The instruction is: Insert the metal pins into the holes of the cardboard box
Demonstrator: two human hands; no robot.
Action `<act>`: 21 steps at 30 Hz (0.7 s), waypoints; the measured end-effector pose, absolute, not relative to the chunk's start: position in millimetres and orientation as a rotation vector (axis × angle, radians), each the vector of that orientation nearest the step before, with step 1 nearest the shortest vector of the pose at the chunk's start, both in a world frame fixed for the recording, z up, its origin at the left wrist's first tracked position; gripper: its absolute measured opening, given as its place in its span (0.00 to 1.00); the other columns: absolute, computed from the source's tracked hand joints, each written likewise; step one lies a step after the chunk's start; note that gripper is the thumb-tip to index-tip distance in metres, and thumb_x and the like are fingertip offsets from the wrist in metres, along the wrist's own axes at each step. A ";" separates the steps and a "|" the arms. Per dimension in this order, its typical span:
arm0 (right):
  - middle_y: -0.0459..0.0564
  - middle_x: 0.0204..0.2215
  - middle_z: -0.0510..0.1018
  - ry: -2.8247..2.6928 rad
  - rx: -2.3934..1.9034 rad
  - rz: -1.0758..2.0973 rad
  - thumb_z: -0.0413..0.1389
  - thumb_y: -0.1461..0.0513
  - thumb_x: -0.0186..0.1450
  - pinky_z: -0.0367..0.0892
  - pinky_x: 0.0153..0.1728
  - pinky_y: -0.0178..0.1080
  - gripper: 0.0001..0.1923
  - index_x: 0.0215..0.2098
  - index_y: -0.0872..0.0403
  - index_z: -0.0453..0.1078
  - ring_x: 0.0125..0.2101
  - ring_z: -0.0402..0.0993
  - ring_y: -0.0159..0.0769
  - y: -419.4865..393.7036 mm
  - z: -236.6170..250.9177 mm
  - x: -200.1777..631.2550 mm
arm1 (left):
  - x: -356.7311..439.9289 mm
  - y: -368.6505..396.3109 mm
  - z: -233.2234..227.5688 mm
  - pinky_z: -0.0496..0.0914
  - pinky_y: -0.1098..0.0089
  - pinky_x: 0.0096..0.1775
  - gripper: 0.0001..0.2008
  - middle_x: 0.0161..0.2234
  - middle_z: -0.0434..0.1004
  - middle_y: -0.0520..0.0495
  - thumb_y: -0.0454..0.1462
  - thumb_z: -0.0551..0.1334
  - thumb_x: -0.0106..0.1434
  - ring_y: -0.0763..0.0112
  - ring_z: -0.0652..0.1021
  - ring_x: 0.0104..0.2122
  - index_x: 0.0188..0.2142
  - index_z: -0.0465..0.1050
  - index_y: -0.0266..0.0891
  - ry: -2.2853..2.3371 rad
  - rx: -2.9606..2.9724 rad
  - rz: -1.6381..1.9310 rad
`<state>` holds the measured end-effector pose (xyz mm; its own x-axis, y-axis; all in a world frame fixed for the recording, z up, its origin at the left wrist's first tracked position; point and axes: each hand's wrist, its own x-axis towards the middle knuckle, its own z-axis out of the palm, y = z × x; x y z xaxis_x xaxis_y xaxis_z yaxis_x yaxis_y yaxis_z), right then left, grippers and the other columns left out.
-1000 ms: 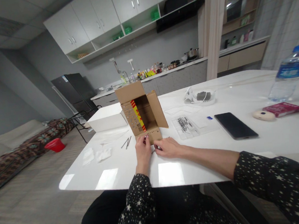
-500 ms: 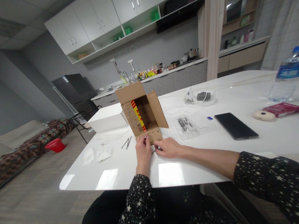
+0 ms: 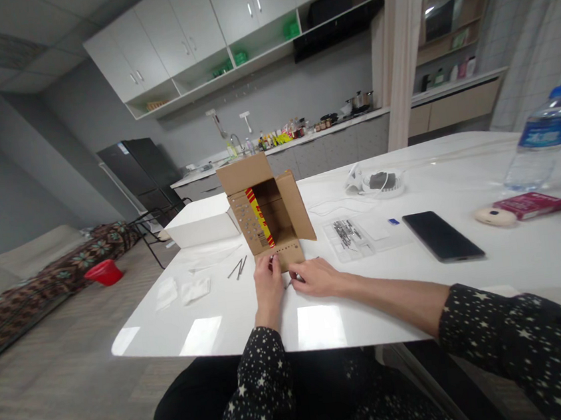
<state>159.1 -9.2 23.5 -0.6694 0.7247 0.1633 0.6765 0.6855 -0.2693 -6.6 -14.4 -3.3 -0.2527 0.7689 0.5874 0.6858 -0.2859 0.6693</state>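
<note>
A small cardboard box (image 3: 279, 200) stands open towards me, its flaps spread and a red-and-yellow strip along one edge. Its lowest flap (image 3: 291, 255) lies forward and carries a row of small dark dots. My left hand (image 3: 267, 277) is at that flap's left side, fingers pinched together at its edge; whatever is between the fingertips is too small to name. My right hand (image 3: 315, 277) rests on the table by the flap's near right corner, fingers curled. From beneath them pokes the end of a thin dark tool (image 3: 288, 284), mostly hidden.
A clear plastic case (image 3: 348, 239) of small metal bits and a black phone (image 3: 442, 236) lie to the right, a water bottle (image 3: 543, 135) farther off. Two thin metal tools (image 3: 238, 268) and white tissues (image 3: 196, 291) lie left. Behind them sits a white box (image 3: 201, 221).
Almost everything stays where it was. My left fingers shift very slightly at the flap; my right hand and the box hold still.
</note>
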 end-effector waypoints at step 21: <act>0.49 0.38 0.81 -2.635 -1.123 0.267 0.47 0.57 0.67 0.59 0.33 0.36 0.12 0.43 0.50 0.69 0.36 0.76 0.40 -7.9 21.8 158.8 | -4.7 -18.6 0.7 0.70 0.60 0.45 0.13 0.40 0.79 0.42 0.41 0.52 0.67 0.62 0.77 0.40 0.41 0.73 0.39 1.898 1.794 1.525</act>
<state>158.8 -7.9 21.8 -0.6655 0.7271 0.1685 0.6786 0.6834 -0.2690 -4.7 -18.6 0.7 -0.2919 0.8007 0.5231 0.6833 -0.2081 0.6999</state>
